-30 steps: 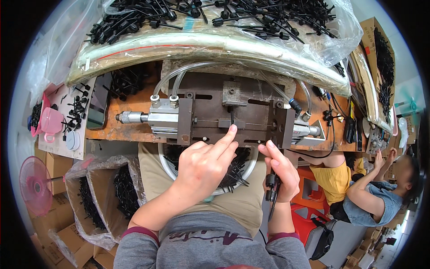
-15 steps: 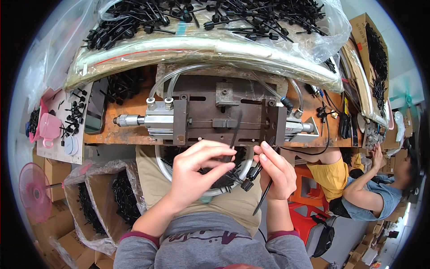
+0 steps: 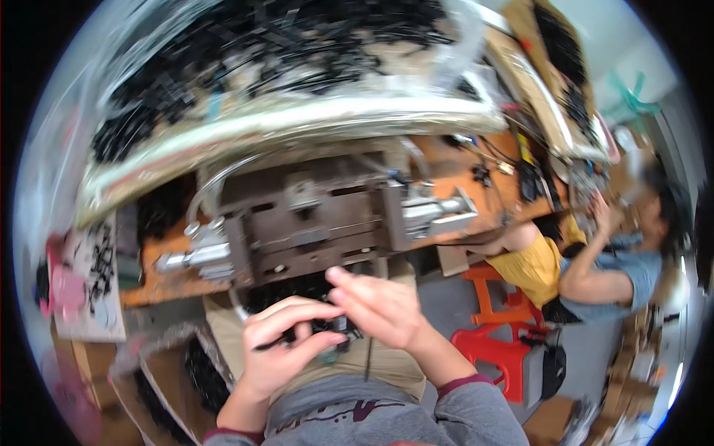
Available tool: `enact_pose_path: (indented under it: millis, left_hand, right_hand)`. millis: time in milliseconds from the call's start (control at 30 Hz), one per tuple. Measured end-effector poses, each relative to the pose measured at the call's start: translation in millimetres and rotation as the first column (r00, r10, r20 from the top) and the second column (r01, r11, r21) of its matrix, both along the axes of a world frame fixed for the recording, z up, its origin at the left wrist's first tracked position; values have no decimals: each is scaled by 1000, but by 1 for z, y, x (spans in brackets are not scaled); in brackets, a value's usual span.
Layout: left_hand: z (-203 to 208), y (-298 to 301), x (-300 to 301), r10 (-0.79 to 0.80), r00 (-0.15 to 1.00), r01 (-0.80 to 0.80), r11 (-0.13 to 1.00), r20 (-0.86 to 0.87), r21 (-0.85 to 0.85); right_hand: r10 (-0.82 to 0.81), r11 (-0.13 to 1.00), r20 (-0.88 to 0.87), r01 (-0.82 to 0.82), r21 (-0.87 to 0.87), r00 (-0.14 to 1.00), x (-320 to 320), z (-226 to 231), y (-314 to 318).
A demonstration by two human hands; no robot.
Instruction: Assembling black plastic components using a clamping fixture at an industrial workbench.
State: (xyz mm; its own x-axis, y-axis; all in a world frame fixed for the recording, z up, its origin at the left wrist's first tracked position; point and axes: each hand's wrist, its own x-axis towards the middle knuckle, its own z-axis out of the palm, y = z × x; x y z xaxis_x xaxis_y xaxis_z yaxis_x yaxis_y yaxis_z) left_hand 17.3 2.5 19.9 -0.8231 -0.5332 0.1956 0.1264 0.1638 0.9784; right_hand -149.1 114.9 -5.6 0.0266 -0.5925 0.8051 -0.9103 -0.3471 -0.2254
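Note:
The picture is smeared by motion. My left hand (image 3: 279, 346) is closed over my lap, with a thin dark stick-like piece (image 3: 269, 345) poking out beside its fingers. Close by on the right, my right hand (image 3: 387, 308) has its fingers pressed together; a thin black plastic stalk (image 3: 369, 358) hangs down below it. Between the two hands, black knobbed ends (image 3: 341, 327) show, partly covered by the fingers. Behind them on the bench stands a dark metal fixture (image 3: 320, 249), with a small block (image 3: 309, 237) at its middle.
Air cylinders (image 3: 197, 256) flank the fixture. A plastic-wrapped shelf (image 3: 297, 115) heaped with black stalks arches over the bench. At left are a pink container (image 3: 68, 290) and lined boxes of black parts (image 3: 175, 372). A person (image 3: 617, 275) sits at right near red stools (image 3: 494, 353).
The whole view has swung, shifting the bench left and tilting it. My hands have come closer together and lower, and the left hand's stick no longer points up toward the fixture.

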Motion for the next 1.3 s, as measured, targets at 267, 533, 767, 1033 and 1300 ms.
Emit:
enact_pose_path:
  millis: [267, 533, 767, 1033, 1300]
  left_hand:
    - [-6, 4, -7, 281, 960, -213, 724, -2, -656]
    - [-19, 0, -22, 280, 959, -117, 510, 36, -852]
    - [-11, -3, -27, 325, 926, 29, 447, 192, -894]
    - [-4, -10, -36, 301, 930, 60, 447, 213, -893]
    - [-2, -9, -34, 274, 940, 24, 546, 206, -837]
  right_hand:
    - [-50, 993, 230, 72, -92, 972, -10, -13, 14]
    - [-6, 983, 378, 74, -167, 926, -3, -28, 18]
    - [-90, 977, 385, 156, -145, 919, 1, -21, 18]
    - [-66, 979, 394, 136, -153, 917, -4, -17, 27]
    - [-127, 965, 289, 186, -186, 949, -8, -18, 27]
